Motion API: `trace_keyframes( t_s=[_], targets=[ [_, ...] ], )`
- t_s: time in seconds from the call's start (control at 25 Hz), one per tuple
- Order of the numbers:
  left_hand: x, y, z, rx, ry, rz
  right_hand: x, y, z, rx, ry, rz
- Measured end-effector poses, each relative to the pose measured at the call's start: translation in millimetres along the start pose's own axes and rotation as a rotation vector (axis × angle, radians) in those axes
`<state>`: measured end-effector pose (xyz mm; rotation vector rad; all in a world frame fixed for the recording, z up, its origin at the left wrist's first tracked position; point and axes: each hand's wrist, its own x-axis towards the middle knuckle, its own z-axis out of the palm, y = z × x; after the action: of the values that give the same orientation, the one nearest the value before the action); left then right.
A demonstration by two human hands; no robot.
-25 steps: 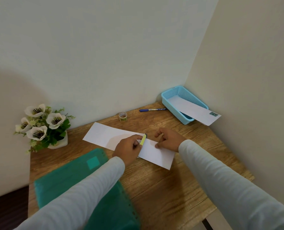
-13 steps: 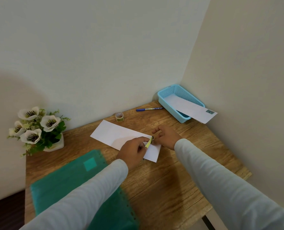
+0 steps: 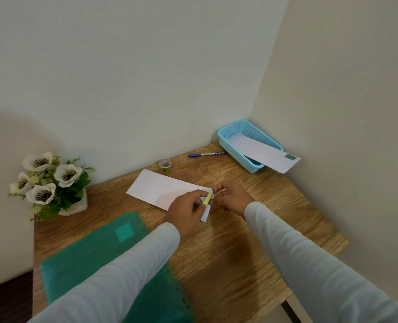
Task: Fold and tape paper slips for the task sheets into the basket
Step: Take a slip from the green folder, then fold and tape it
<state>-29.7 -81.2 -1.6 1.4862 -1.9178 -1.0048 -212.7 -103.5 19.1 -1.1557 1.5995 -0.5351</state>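
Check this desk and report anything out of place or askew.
The folded slip in the blue basket is not fully inside: it lies slanted across the rim, its marked end overhanging the desk. Nothing looks spilled or torn. The left hand pinches a yellow strip.

The white paper slip [image 3: 160, 190] lies flat on the worktop [image 3: 228, 252], stretching away left of the fingers, with its right end folded beneath them. A short yellow-green strip [image 3: 207, 198] slants over that end, pinched by the left fingers [image 3: 197, 202] and held at its top by the right fingers [image 3: 219, 188]. The tape roll [image 3: 165, 165] stands beyond them. Far right of them, the blue basket [image 3: 251, 134] holds a taped slip [image 3: 263, 151] that overhangs its rim.
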Motion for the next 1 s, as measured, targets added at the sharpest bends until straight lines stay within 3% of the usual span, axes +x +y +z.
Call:
trace_keyframes(
  t_s=[0.56,1.0],
  targets=[
    [-4,9,-11,-0.1,0.016,-0.018,-7,-2,5,0.147,-0.068,0.001],
    [-6,17,-13,-0.122,0.014,-0.021,-3,1,20,-0.033,0.013,-0.093]
  ],
)
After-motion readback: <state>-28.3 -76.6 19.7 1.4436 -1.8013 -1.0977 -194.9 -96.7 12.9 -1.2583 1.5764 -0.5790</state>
